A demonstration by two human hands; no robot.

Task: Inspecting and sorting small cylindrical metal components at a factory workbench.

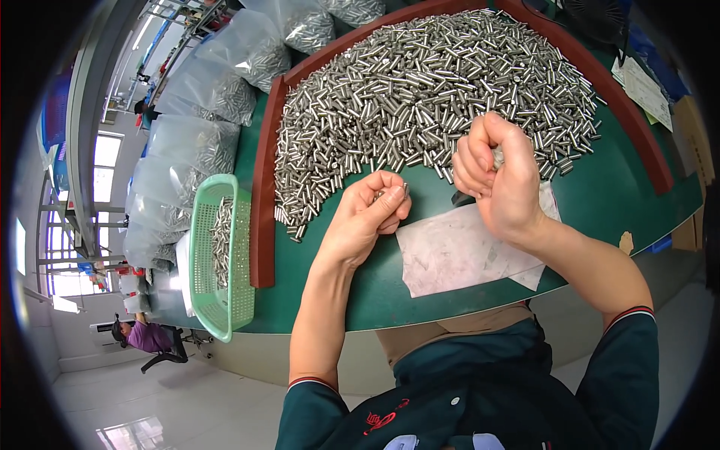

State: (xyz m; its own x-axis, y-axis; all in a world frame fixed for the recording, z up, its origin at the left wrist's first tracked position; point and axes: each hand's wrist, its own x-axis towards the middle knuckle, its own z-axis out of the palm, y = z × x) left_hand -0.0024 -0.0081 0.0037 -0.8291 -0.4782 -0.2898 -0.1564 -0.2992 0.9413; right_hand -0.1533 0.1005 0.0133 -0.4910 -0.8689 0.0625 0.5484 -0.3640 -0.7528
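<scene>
A broad heap of short, shiny metal pins [435, 82] lies on the green tabletop [330, 300]. At its near edge my left hand [367, 214] is closed, with metal pins [406, 189] pinched between thumb and fingers; how many cannot be told. My right hand [502, 176] is raised over the heap's near right part, its fingers curled in. Something small and pale [497, 156] shows inside that fist, too hidden to name. A stained whitish cloth or sheet [450, 255] lies flat below and between my hands. Beside my right hand a small dark object [461, 199] is partly covered.
Dark red rails [264, 187] border the heap at left, back and right. Outside the left rail stands a green plastic basket [244, 262] holding pins. Clear bags of pins [195, 142] line the far left. Papers [645, 90] lie at right. A person in purple [150, 337] is far left.
</scene>
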